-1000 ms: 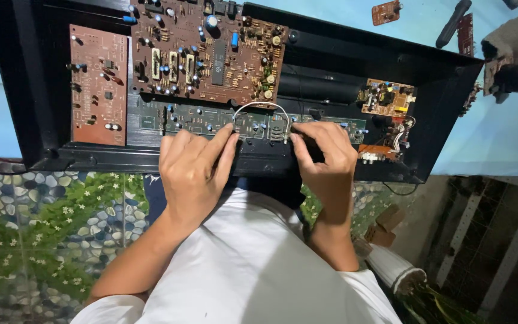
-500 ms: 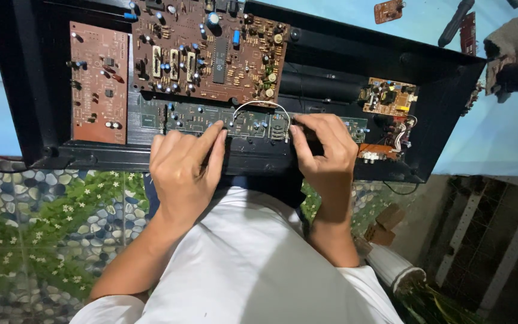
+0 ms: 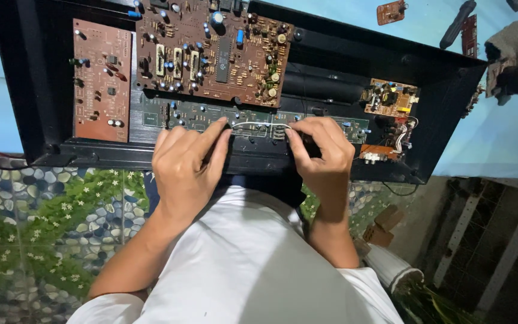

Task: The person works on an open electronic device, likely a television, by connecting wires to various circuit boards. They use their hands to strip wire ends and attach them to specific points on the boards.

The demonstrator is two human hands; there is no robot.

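We note a thin pale wire (image 3: 259,124) stretched almost flat between our two hands, lying over the long green circuit board (image 3: 199,117) just beyond our fingertips. Our left hand (image 3: 190,165) pinches the wire's left end, index finger and thumb closed on it, the other fingers curled loosely on the front edge of the black chassis (image 3: 31,78). Our right hand (image 3: 322,150) pinches the right end the same way, fingertips closed tight, remaining fingers folded under.

Just past the wire, above our left fingers, sits the large brown circuit board (image 3: 211,51), crowded with blue capacitors. Further left of our left fingers lies a narrow reddish board (image 3: 100,81). To the right of our right fingers we see a small orange board (image 3: 391,96) with white wires hanging under it. Near our wrists, below the chassis, is a pebble-and-flower patterned floor (image 3: 43,228).
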